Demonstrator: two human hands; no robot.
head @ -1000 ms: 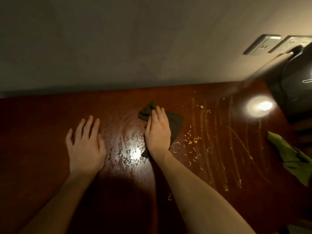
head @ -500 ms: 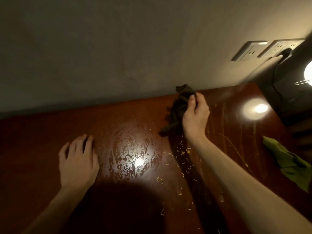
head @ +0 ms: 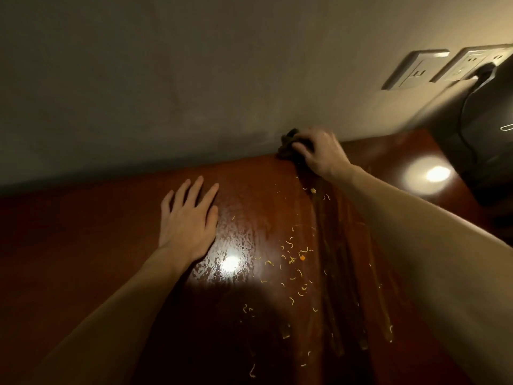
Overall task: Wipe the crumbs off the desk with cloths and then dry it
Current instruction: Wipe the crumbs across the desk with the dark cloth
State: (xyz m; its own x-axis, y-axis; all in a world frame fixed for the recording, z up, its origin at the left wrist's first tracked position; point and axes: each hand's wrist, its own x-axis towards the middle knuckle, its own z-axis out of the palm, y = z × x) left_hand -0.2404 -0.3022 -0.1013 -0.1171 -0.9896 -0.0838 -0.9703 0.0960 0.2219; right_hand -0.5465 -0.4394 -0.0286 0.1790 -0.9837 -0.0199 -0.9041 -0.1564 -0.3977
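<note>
A dark red wooden desk (head: pixel 83 245) fills the lower view, wet and shiny in its middle. Small pale and orange crumbs (head: pixel 294 259) lie scattered right of the middle and toward the front. My right hand (head: pixel 322 155) reaches to the desk's back edge at the wall and grips a bunched dark cloth (head: pixel 287 147), most of it hidden under the fingers. Flat on the desk, left of the wet patch, rests my left hand (head: pixel 190 220) with its fingers spread, holding nothing.
The wall runs along the desk's far edge. Two wall sockets (head: pixel 413 69) sit at the upper right, one with a plug in it. A dark object with a cable (head: pixel 488 129) stands at the desk's right end. Wet streaks (head: pixel 341 273) run front to back.
My right hand carried the dark cloth from the middle of the desk to the back edge by the wall. The view shifted; the green cloth at the right is out of frame.
</note>
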